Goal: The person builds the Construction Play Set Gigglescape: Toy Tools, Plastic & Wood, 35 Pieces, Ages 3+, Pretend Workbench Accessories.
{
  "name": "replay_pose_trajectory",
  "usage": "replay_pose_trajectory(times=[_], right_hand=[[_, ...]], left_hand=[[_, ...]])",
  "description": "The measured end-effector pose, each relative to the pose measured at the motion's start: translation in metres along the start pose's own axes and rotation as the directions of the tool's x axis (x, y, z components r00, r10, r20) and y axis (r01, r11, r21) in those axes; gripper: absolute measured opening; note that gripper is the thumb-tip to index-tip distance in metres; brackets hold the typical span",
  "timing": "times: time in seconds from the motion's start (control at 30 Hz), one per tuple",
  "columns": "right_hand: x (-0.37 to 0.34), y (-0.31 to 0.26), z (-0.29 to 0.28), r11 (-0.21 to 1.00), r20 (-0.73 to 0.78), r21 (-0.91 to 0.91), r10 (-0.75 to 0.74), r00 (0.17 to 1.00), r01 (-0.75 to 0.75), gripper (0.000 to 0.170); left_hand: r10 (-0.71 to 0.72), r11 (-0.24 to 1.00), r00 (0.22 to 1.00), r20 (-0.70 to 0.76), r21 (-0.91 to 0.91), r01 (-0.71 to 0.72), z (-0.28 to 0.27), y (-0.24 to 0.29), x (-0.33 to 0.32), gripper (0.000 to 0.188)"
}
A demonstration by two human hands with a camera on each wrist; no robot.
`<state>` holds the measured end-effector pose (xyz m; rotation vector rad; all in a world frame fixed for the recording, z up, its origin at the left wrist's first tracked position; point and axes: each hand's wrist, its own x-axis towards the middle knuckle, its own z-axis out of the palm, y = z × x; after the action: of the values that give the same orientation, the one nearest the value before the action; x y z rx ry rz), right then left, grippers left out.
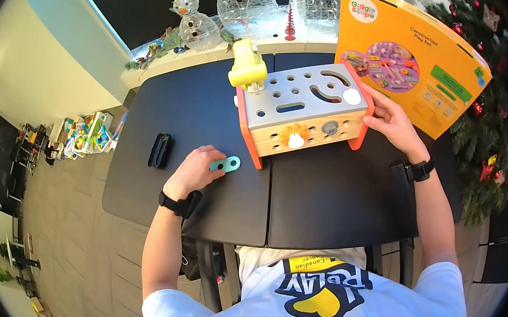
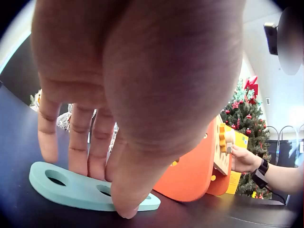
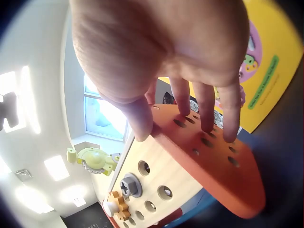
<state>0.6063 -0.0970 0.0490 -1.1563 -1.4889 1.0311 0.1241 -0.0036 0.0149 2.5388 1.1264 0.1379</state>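
Observation:
A toy workbench stands on the black table, with a grey top full of holes and slots and orange side panels. On its wooden front are an orange gear and a grey bolt. A yellow-green toy saw with a round blade sits at its top left corner. My right hand holds the right side panel, thumb at the front edge, fingers along the outer face. Left of the workbench, my left hand pinches a teal strip with holes between thumb and fingers, low over the table.
A black case lies on the table left of my left hand. The yellow toy box leans upright behind the workbench on the right, near a decorated tree. Wire snowmen stand on the ledge behind. A seam runs across the table.

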Motion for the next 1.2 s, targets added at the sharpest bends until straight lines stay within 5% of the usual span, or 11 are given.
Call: replay_pose_trajectory(times=[0.07,0.17,0.33,0.5,0.6,0.73,1.0,1.07,1.13,1.2], right_hand=[[0.0,0.0,-0.001,1.0,0.003,-0.015,0.01,1.0,-0.01,0.074],[0.002,-0.002,-0.002,0.999,0.008,-0.034,0.013,1.0,-0.013,0.073],[0.002,0.002,-0.004,0.996,-0.003,-0.088,-0.003,1.0,0.002,0.073],[0.005,0.007,-0.003,0.992,-0.009,-0.122,-0.024,1.0,0.023,0.072],[0.004,0.006,-0.003,0.993,-0.009,-0.118,-0.011,1.0,0.01,0.072],[0.005,0.007,-0.003,0.994,-0.01,-0.109,-0.012,1.0,0.01,0.071],[0.005,0.003,-0.003,0.972,-0.038,-0.234,-0.011,0.999,0.002,0.07],[0.001,-0.006,-0.001,0.94,-0.047,-0.341,-0.019,0.999,0.002,0.069],[0.002,-0.015,-0.001,0.881,-0.055,-0.473,-0.041,0.998,0.01,0.067],[0.002,-0.015,-0.001,0.866,-0.069,-0.5,-0.062,0.996,0.019,0.066]], left_hand=[[-0.015,0.999,1.0,0.024,-0.046,0.016,-0.009,0.005,-0.001,0.039],[0.038,0.997,0.983,-0.179,-0.063,-0.05,-0.033,0.014,0.002,0.034],[-0.001,0.863,0.926,-0.378,-0.468,-0.19,-0.082,0.035,0.018,0.033],[0.244,0.894,0.905,-0.35,-0.282,-0.35,-0.089,0.072,0.057,0.041],[0.169,0.926,0.946,-0.278,-0.283,-0.249,-0.094,0.092,0.068,0.041],[0.205,0.907,0.926,-0.317,-0.294,-0.301,-0.086,0.085,0.074,0.041],[0.026,0.817,0.857,-0.515,-0.483,-0.315,-0.069,0.052,0.056,0.038],[-0.084,0.931,0.802,-0.592,-0.334,-0.149,-0.068,0.012,0.037,0.033],[-0.232,0.972,0.694,-0.682,-0.131,0.196,-0.055,-0.041,0.014,0.039],[-0.458,0.798,0.576,-0.677,-0.027,0.603,-0.03,-0.076,-0.015,0.056]])
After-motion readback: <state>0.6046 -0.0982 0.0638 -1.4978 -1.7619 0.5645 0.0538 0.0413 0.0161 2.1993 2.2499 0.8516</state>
